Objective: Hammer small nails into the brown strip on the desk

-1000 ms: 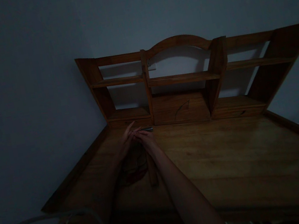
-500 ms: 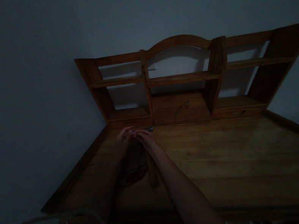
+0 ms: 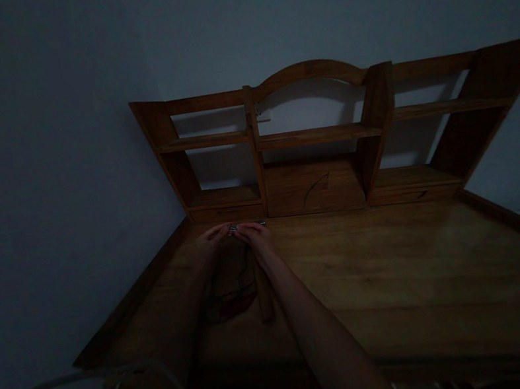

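Both hands meet over the far left part of the wooden desk. Between their fingertips shows a slim, shiny metal object; its silver end sticks out past my right fingers, and its exact kind is too dark to tell. My left hand pinches at its left end. Closed around its middle, my right hand hides most of it. Below the hands lie a flat wooden bar and a dark cord. Beside the bar is a dark reddish item, hard to make out.
A wooden shelf unit with drawers stands along the desk's back edge. The desk top stretches to the right. A pale cable loops across the lower left, in front of my left arm. Walls rise at the left and back.
My left hand has lowered and flattened slightly, its fingers drawn closer to the metal object. The silver end beyond my right hand now looks thinner. The things on the desk have not moved.
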Demonstrator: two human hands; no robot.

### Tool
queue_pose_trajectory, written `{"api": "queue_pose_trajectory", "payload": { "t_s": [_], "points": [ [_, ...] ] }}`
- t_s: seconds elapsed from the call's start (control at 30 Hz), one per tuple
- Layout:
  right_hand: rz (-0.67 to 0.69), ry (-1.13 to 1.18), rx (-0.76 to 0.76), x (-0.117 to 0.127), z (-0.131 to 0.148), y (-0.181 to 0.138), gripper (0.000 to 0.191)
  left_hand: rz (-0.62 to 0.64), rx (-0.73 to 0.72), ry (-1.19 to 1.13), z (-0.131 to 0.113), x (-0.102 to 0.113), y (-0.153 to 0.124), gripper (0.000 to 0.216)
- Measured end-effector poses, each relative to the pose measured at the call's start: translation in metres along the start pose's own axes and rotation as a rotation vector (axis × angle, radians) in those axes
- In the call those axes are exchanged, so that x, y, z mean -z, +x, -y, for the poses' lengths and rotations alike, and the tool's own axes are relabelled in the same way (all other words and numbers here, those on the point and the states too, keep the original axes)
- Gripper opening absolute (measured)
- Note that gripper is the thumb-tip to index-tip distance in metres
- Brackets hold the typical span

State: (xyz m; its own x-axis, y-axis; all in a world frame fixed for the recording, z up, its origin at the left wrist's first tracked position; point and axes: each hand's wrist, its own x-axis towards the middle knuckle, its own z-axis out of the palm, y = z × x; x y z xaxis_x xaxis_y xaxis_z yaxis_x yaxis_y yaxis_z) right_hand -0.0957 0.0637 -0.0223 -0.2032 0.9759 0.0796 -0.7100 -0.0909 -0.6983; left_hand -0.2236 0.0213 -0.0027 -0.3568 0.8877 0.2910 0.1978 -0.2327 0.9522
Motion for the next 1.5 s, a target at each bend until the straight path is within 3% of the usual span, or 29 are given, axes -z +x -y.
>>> {"api": "queue_pose_trajectory", "payload": {
  "t_s": [0.53, 0.9, 1.27, 1.5],
  "points": [
    [0.024, -0.197, 0.079, 0.009, -0.012, 0.011, 0.015, 0.053, -0.011, 0.142, -0.006, -0.004, -0.003, 0.038],
    [0.01, -0.155, 0.093, 0.007, -0.014, 0.012, 0.014, -0.019, -0.06, 0.14, -0.017, -0.006, -0.01, 0.032],
    [-0.026, -0.113, 0.104, 0.004, -0.01, 0.011, 0.016, -0.09, -0.22, 0.296, 0.003, -0.002, -0.002, 0.031],
    [-0.066, -0.087, 0.109, 0.004, -0.011, 0.011, 0.017, -0.088, -0.207, 0.298, -0.004, -0.004, -0.007, 0.029]
  ]
}}
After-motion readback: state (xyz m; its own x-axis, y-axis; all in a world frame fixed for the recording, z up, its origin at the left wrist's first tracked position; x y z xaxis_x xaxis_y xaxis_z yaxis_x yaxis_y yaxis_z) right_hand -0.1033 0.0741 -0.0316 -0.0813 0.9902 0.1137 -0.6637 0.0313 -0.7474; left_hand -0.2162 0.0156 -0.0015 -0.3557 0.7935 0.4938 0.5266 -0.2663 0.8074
